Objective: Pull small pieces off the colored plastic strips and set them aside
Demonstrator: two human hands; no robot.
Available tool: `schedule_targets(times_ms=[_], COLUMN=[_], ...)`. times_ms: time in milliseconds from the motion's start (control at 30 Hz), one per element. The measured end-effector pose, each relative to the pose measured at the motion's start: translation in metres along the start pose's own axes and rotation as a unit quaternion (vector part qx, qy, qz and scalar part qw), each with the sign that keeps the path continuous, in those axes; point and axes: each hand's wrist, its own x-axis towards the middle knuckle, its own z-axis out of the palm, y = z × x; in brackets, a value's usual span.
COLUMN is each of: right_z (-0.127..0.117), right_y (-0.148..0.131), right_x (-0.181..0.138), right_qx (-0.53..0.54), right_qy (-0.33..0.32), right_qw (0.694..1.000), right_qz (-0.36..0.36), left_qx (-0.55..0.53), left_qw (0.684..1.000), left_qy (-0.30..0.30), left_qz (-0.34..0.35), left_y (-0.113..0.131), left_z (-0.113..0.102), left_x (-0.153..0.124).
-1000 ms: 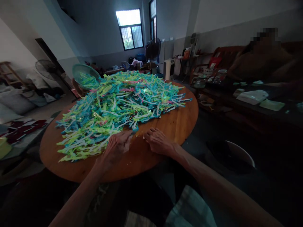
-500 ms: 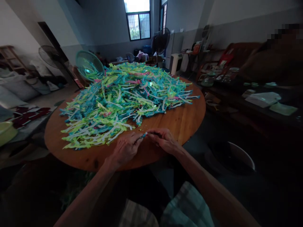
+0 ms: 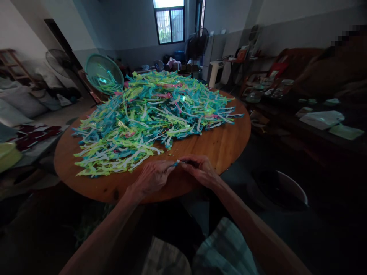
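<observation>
Over the near edge of the round wooden table, my left hand (image 3: 155,173) is closed in a pinch on a small teal strip (image 3: 176,164) with a whitish end. My right hand (image 3: 199,168) is closed too, its fingertips meeting the strip's whitish end. Something dark shows between the right fingers, too dim to name. Beyond both hands lies a large heap of thin plastic-looking strips (image 3: 155,110) in yellow-green, teal, white and some pink.
The round table (image 3: 226,141) bears the heap. A teal basket (image 3: 94,72) with strips leans at the back left. A pale-rimmed bucket (image 3: 295,187) stands low at right, below a dark side table with papers (image 3: 322,119) and jars. Another person sits at far right.
The view has tilted down slightly. Both hands keep their pinch around the small strip at nearly the same spot, with only slight finger movement.
</observation>
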Motion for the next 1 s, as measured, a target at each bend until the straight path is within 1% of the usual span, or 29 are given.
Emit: schedule_targets(times_ms=[67, 233, 333, 500, 567, 600, 667, 767, 867, 1000], right_z=[-0.001, -0.001, 0.000, 0.001, 0.002, 0.003, 0.006, 0.009, 0.012, 0.013], right_y=[0.002, 0.006, 0.007, 0.006, 0.005, 0.005, 0.005, 0.007, 0.010, 0.011], right_x=[0.000, -0.001, -0.002, -0.002, -0.002, -0.002, -0.003, -0.003, -0.004, -0.004], right_qx=[0.006, 0.006, 0.008, 0.021, 0.027, 0.025, 0.020, 0.038, 0.049, 0.046], right_qy=[-0.003, -0.011, -0.006, 0.017, 0.015, 0.012, 0.017, 0.050, 0.055, 0.044], right_qw=[1.000, 1.000, 0.999, 0.999, 0.999, 1.000, 1.000, 0.998, 0.997, 0.997], right_qz=[0.000, 0.027, 0.031, 0.017, 0.011, 0.007, -0.002, 0.011, 0.039, 0.051], left_qx=[0.001, 0.016, 0.026, 0.024, 0.036, 0.043, 0.049, 0.041, 0.044, 0.050], left_qw=[1.000, 1.000, 1.000, 0.998, 0.997, 0.997, 0.998, 0.999, 0.999, 0.998], left_qy=[-0.002, 0.003, -0.016, -0.054, -0.068, -0.067, -0.048, -0.018, -0.015, -0.014], left_qz=[0.001, 0.004, 0.002, -0.005, -0.002, 0.004, 0.011, 0.010, 0.016, 0.029], left_y=[-0.001, -0.003, -0.004, -0.002, -0.002, -0.002, -0.003, -0.006, -0.007, -0.007], left_z=[0.000, 0.001, -0.001, -0.004, -0.003, -0.003, -0.001, -0.001, -0.003, -0.002], left_x=[0.000, 0.000, 0.001, 0.003, 0.004, 0.003, 0.002, -0.001, -0.004, -0.005])
